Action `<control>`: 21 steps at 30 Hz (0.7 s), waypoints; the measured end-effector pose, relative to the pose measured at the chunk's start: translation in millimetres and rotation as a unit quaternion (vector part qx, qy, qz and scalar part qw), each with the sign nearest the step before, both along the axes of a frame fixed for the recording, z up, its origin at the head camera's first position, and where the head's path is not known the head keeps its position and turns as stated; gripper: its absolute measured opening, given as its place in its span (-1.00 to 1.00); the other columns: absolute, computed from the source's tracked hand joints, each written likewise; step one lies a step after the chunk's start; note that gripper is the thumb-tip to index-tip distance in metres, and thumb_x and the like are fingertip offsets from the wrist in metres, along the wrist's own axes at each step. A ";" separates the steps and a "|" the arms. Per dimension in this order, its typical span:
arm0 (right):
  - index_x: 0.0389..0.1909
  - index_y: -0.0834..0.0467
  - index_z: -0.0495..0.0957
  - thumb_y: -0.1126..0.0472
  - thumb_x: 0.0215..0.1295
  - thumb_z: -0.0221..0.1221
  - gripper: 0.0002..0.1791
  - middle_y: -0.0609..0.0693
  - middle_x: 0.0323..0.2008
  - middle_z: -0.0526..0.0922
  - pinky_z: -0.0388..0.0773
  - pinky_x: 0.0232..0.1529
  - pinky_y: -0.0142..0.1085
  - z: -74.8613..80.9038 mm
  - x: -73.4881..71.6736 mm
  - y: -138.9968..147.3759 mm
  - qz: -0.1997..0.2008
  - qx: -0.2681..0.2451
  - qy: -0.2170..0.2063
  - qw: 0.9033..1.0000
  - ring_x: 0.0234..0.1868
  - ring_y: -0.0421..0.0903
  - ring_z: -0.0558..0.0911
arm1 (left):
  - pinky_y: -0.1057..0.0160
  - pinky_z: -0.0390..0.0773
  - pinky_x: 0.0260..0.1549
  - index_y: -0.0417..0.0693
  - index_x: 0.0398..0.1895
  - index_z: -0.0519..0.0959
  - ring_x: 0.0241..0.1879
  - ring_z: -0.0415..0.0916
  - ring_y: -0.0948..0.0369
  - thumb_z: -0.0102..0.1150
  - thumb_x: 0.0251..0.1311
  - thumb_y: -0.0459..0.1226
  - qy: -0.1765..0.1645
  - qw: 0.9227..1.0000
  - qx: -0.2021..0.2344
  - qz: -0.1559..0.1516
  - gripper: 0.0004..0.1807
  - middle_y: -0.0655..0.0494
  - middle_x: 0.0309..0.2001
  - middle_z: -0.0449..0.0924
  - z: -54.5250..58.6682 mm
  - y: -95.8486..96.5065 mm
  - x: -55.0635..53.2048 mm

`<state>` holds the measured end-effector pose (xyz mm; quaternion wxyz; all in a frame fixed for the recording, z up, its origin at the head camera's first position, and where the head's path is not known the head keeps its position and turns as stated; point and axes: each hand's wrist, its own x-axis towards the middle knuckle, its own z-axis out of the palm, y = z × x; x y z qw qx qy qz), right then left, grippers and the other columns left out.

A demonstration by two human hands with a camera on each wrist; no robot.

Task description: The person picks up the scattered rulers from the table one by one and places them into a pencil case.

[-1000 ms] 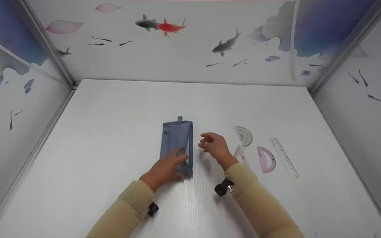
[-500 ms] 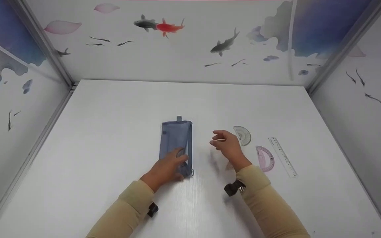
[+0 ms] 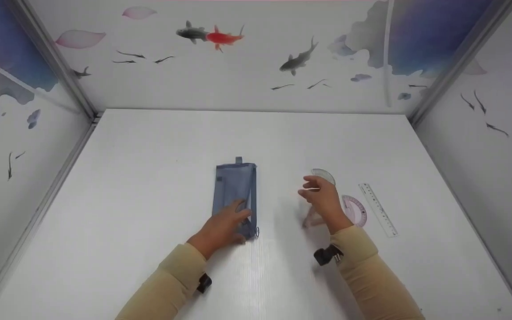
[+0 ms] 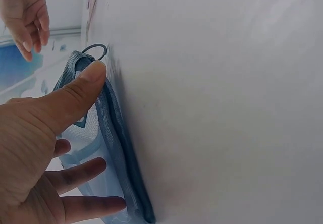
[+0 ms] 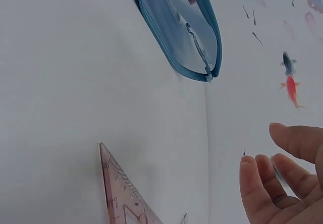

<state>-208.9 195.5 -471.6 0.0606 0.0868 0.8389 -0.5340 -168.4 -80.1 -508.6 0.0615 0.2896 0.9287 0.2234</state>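
Both grips are apart, left hand (image 3: 221,226) on pouch (image 3: 233,183), right hand (image 3: 325,200) raised; only right wrist view shows set square (image 5: 116,182) markings.

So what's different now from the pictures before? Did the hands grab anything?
The right hand moved to the right, away from the blue pouch. In the head view it now hides part of the clear protractor. I can't see that anything was grabbed or let go. The left hand stayed on the pouch, and the pink protractor and ruler stayed on the table.
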 end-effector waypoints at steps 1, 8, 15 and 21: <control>0.26 0.29 0.37 0.35 0.27 0.21 -0.47 0.27 0.09 0.52 0.51 0.09 -0.13 0.0 0.4 2.1 0.000 0.008 -0.002 1.000 0.11 0.11 0.54 | -0.06 0.48 0.07 0.09 0.14 0.44 0.26 0.33 -0.18 0.51 -0.13 -0.20 0.002 1.000 0.000 0.000 -0.32 -0.19 0.40 0.16 -0.3 0.0 0.0; 0.28 0.29 0.35 0.33 0.28 0.20 -0.46 0.27 0.10 0.50 0.43 0.17 -0.08 -3.8 3.6 15.2 -0.011 0.030 -0.002 0.999 0.16 0.14 0.49 | -0.04 0.55 -0.04 0.05 0.08 0.44 0.21 0.36 -0.20 0.51 -0.12 -0.18 0.004 1.000 0.002 -0.001 -0.36 -0.22 0.38 0.17 0.2 0.0 0.0; 0.29 0.30 0.34 0.34 0.23 0.22 -0.42 0.31 0.15 0.46 0.39 0.18 -0.05 -6.5 8.8 24.8 -0.019 0.032 0.009 0.999 0.17 0.17 0.47 | -0.04 0.55 -0.04 0.05 0.04 0.43 0.21 0.37 -0.20 0.51 -0.12 -0.19 -0.001 1.000 0.004 -0.001 -0.39 -0.22 0.39 0.16 1.3 0.2 -0.2; 0.31 0.28 0.32 0.32 0.23 0.24 -0.39 0.31 0.20 0.42 0.38 0.20 -0.02 -10.2 11.9 33.4 -0.008 0.053 0.013 0.998 0.23 0.20 0.42 | -0.02 0.57 -0.08 0.04 0.03 0.43 0.23 0.35 -0.19 0.52 -0.13 -0.19 -0.005 1.000 0.005 -0.002 -0.39 -0.21 0.39 0.16 0.8 0.0 -0.1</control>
